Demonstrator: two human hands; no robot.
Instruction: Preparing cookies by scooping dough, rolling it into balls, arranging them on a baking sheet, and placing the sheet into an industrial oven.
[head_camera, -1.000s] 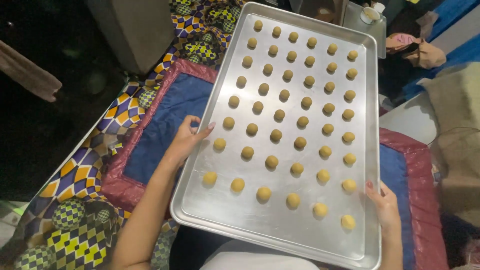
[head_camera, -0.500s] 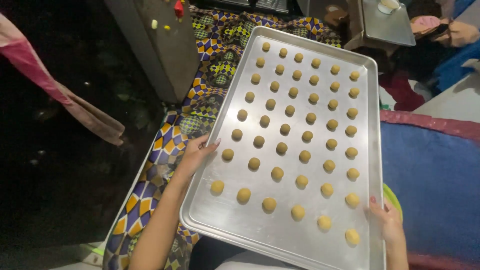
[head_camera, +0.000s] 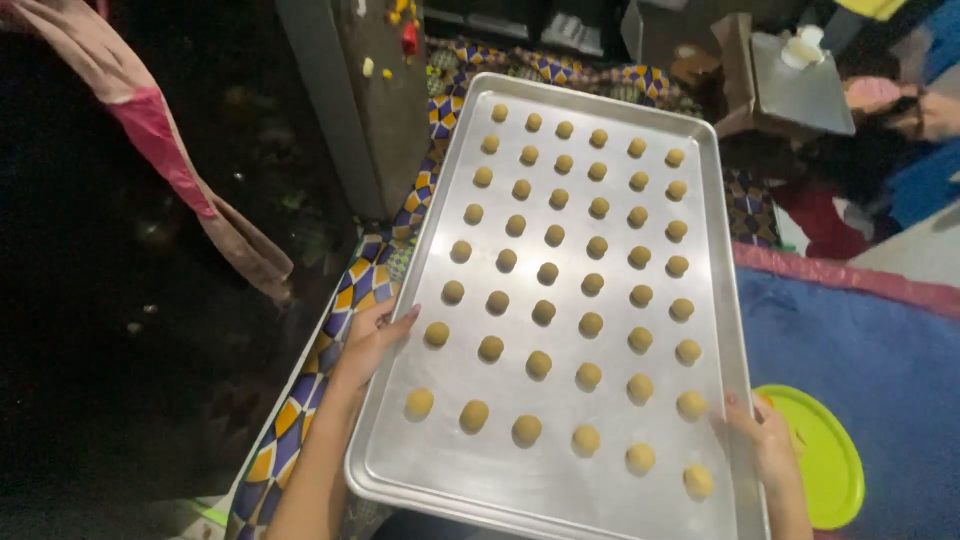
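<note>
We are holding a large metal tray (head_camera: 560, 480) by its long sides — our left hand (head_camera: 372, 340) is gripping the left rim, fingers curled over the edge, our right hand (head_camera: 765, 440) clasping the near right rim. Rows of dough balls (head_camera: 590, 285) are sitting on it, above a patterned cloth (head_camera: 300, 420) and a green plate (head_camera: 830, 455).

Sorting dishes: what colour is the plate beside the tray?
Lime green plate, by the right hand; head view.
</note>
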